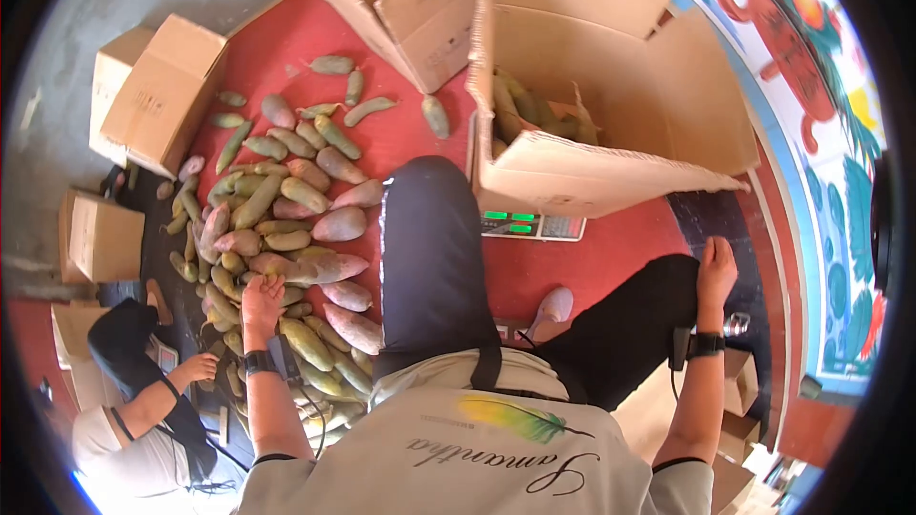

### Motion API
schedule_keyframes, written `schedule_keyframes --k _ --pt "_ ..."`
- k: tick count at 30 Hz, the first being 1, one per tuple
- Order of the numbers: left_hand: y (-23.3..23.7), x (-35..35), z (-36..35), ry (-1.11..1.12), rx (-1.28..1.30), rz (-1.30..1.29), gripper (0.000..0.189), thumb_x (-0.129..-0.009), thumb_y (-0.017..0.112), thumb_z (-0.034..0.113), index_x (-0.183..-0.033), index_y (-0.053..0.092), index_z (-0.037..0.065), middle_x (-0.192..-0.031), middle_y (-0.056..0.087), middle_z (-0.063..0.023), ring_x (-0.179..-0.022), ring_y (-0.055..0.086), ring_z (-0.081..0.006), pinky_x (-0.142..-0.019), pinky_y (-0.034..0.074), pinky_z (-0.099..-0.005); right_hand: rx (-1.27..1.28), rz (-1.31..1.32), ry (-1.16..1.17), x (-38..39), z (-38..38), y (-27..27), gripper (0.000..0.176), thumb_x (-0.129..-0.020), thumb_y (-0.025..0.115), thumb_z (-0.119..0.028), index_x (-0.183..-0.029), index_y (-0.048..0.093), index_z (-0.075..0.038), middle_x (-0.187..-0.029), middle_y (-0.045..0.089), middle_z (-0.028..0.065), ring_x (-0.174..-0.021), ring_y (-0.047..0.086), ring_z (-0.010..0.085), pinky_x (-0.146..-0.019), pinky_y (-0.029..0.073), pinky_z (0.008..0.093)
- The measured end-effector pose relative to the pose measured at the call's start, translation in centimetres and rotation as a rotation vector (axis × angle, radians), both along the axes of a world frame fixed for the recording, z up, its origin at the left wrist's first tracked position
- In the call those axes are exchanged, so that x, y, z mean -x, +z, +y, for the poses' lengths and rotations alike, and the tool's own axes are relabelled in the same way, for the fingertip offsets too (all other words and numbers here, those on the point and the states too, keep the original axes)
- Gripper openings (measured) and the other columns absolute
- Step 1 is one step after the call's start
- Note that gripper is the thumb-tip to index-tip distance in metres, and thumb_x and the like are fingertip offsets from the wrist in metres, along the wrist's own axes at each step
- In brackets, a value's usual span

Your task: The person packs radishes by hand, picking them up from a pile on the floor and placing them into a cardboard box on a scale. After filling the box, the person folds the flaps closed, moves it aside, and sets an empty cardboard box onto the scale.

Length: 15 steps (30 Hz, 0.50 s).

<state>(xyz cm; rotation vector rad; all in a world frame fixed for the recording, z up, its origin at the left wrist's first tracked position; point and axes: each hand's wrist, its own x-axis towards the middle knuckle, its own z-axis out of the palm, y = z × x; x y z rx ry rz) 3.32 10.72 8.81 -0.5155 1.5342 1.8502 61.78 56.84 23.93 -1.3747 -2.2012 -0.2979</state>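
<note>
My left hand [260, 303] is over the pile of radishes [307, 194], with its fingers apart and slightly bent. Its fingertips are right by a long reddish radish [298, 270]; nothing shows gripped in it. The radishes are long, some green and some pinkish red. On the other side, my right hand [717, 270] is beside my bent knee, fingers curled in and nothing visible in them. In front of me a large open carton [611, 167] has several green radishes [523, 100] at its bottom. A scale [534, 226] with lit green digits shows under its near edge.
Another open carton [429, 14] stands beside the large one. More cardboard boxes [162, 95] are at the left. A co-worker [143, 420] sits at the lower left with a hand near the pile. Red sheeting [277, 48] covers the floor; a painted wall [792, 57] runs along the right.
</note>
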Motion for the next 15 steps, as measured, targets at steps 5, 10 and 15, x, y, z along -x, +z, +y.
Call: schedule_keyframes --k 5,10,15 --pt "14.8 -6.3 13.0 -0.334 -0.080 0.609 0.013 -0.089 0.048 0.018 -0.083 0.053 0.007 -0.082 0.057 -0.0042 -0.083 0.058 -0.0176 -0.090 0.043 -0.0386 0.047 0.073 -0.037 -0.1 -0.5 0.0 0.010 -0.083 0.052 -0.011 -0.079 0.055 -0.003 -0.076 0.056 0.0149 -0.071 0.055 0.0343 -0.061 0.045 0.0399" --pt "25.8 -8.9 20.9 -0.546 -0.605 0.941 0.011 -0.088 0.051 0.017 -0.086 0.055 0.007 -0.081 0.057 -0.0054 -0.088 0.055 -0.0188 -0.096 0.036 -0.0388 0.025 0.149 -0.042 -0.8 -0.6 -0.3 0.009 -0.083 0.053 -0.012 -0.078 0.055 -0.004 -0.075 0.056 0.0136 -0.069 0.056 0.0334 -0.060 0.044 0.0391" --pt "31.1 -13.0 28.8 -0.787 -0.902 1.044 0.018 -0.090 0.043 0.015 -0.093 0.053 0.001 -0.089 0.058 -0.0116 -0.098 0.055 -0.0269 -0.097 0.034 -0.0435 0.011 0.179 -0.061 -1.7 -0.7 -0.7 0.009 -0.082 0.054 -0.011 -0.079 0.055 -0.003 -0.075 0.055 0.0146 -0.070 0.055 0.0335 -0.060 0.045 0.0381"
